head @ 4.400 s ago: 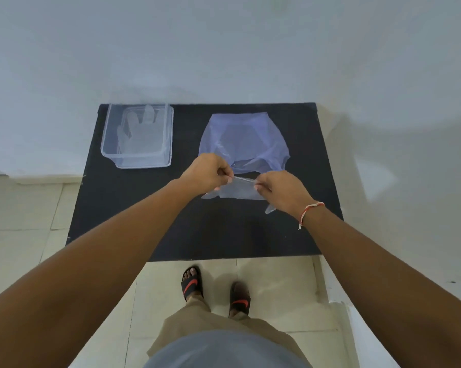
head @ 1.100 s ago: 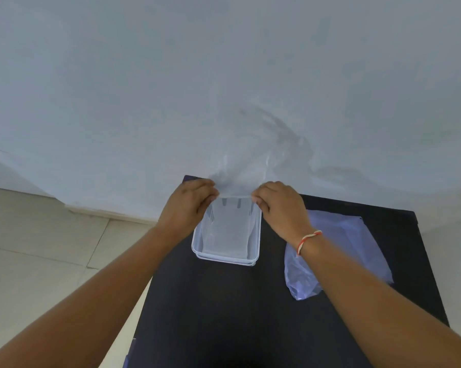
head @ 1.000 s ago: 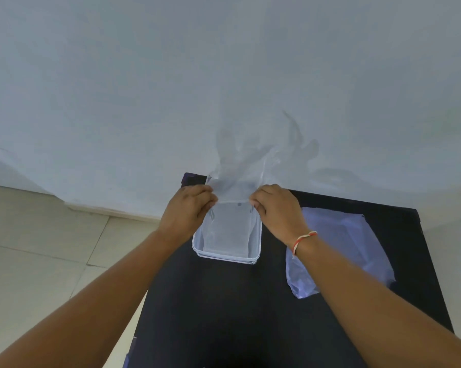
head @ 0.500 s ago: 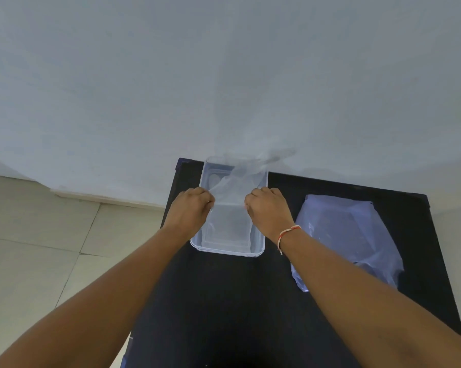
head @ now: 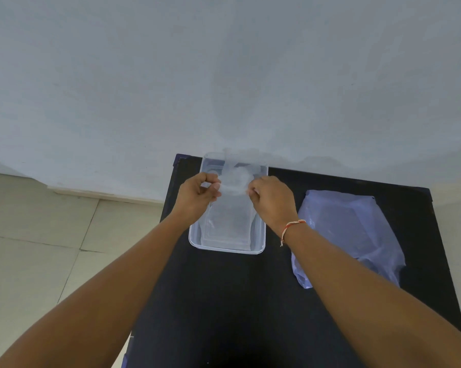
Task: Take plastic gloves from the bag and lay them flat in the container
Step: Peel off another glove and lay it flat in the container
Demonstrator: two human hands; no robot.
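1. Left hand: thumb and fingers pinch the near edge of a thin transparent plastic glove.
2. Right hand: fingers pinch the same edge.
3. The glove hangs over the clear rectangular plastic container.
4. The container stands on a black tabletop, beside a translucent bluish plastic bag.

Glove: thin, clear plastic film, crinkled. Container: rigid clear plastic, smooth, slightly glossy. Bag: translucent bluish plastic, wrinkled, faint sheen. Worktop: black, matt. Wall: matt, painted. Floor: smooth pale tiles.
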